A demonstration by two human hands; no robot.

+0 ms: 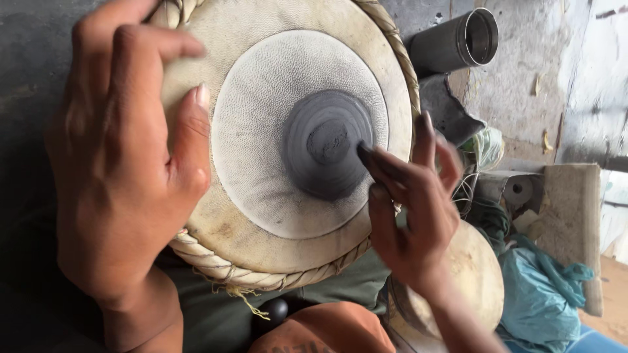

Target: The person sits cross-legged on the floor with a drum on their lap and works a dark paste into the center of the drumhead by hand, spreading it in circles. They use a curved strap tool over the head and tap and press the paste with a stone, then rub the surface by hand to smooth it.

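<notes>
A round drum head [261,222] of pale skin fills the middle of the view, edged with a braided rope rim [216,265]. At its centre lies a dark grey paste disc [327,144]. My left hand [124,170] grips the drum's left edge, thumb resting on the skin. My right hand [409,209] reaches in from the right, its blackened fingertips touching the right edge of the dark disc. Nothing is held in the right hand.
A dark metal cylinder [454,42] lies at the upper right. A second pale round drum skin [474,274] sits under my right wrist. Blue-green cloth [540,294] is bunched at the lower right beside a pale slab [575,216]. A small black stone [273,310] lies below the drum.
</notes>
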